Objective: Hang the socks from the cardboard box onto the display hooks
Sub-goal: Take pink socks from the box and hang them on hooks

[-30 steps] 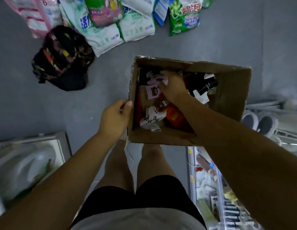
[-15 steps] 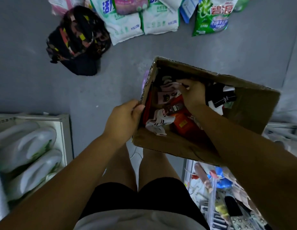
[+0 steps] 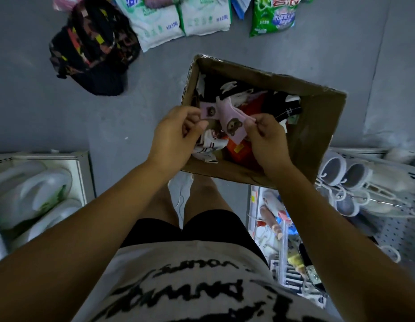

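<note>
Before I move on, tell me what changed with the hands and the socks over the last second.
The left hand let go of the cardboard box rim and came over the box to pinch the pink bear socks. The right hand lifted that pair out of the pile and now pinches its other end. The white striped socks and the rest of the pile stayed in the box.

Green detergent bag (image 3: 275, 16) reads "碧浪"; other print is illegible.

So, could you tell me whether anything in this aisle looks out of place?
Yes: detergent bags and a dark patterned backpack lie loose on the grey floor beyond the brown cardboard box, not shelved.
</note>
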